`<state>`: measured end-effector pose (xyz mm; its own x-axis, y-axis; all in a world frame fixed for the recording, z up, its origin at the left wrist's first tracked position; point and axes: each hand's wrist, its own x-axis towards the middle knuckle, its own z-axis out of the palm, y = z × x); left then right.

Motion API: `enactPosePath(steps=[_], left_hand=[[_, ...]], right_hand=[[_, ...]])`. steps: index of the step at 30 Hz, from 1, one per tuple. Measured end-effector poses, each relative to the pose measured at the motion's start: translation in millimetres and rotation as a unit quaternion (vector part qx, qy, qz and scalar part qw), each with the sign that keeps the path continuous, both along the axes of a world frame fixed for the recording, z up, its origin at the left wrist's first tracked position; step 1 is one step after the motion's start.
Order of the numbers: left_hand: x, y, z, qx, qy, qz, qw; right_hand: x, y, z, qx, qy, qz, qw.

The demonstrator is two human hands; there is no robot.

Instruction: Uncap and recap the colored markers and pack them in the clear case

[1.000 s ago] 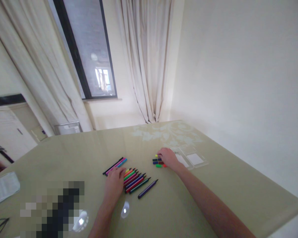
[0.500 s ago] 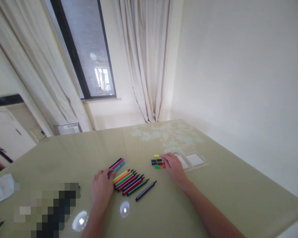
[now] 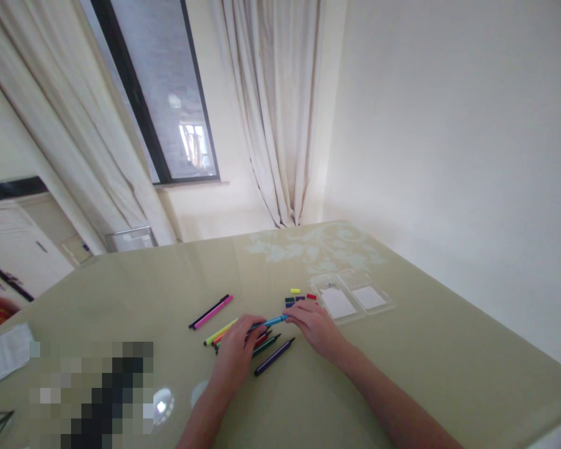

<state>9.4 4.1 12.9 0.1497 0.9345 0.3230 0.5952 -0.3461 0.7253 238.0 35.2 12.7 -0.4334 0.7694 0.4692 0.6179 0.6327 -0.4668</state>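
Over the row of markers, my left hand (image 3: pixel 237 346) is closed around a light blue felt-tip marker (image 3: pixel 274 322). My right hand (image 3: pixel 312 324) pinches the capped end of that same marker. Beneath my left hand lie several uncapped markers, partly hidden, among them a yellow one (image 3: pixel 219 333) and a dark green one (image 3: pixel 267 345). A purple uncapped marker (image 3: pixel 274 357) rests apart, nearer to me. Behind my right fingers are loose caps, including a yellow cap (image 3: pixel 295 291) and a red cap (image 3: pixel 311 296); some are covered by the hand.
A black marker (image 3: pixel 209 311) and a pink marker (image 3: pixel 214 312) lie together at the left. An opened clear plastic case (image 3: pixel 336 302) is behind my right hand. On the table's (image 3: pixel 430 349) left side are a white packet (image 3: pixel 7 352) and a blurred-out dark object.
My left hand has picked up the light blue marker and brought it right, over the uncapped markers. My right hand has left the yellow cap and moved to the marker's end.
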Motion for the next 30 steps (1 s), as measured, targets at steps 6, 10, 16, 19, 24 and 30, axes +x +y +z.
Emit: enactPosePath(steps=[6, 10, 16, 19, 24, 30], left_hand=[[-2, 6, 8.0, -0.012, -0.025, -0.003, 1.0], [1, 9, 10.5, -0.007, -0.043, 0.001, 0.999], [-43, 22, 0.0, 0.012, -0.048, 0.115, 0.992], [-63, 28, -9.4, -0.013, 0.006, 0.187, 0.982], [-69, 31, -24.5, -0.019, 0.094, 0.24, 0.966], [-76, 33, -38.8, -0.036, 0.174, 0.248, 0.952]], right_hand=[[7, 9, 5, 0.019, 0.033, 0.026, 0.999], [6, 13, 9, 0.022, 0.024, 0.03, 0.999], [42, 36, 19, -0.003, 0.036, -0.102, 0.994], [58, 50, 22, -0.017, -0.049, -0.186, 0.981], [51, 67, 21, -0.047, -0.162, -0.207, 0.964], [34, 78, 17, -0.062, -0.226, -0.213, 0.949]])
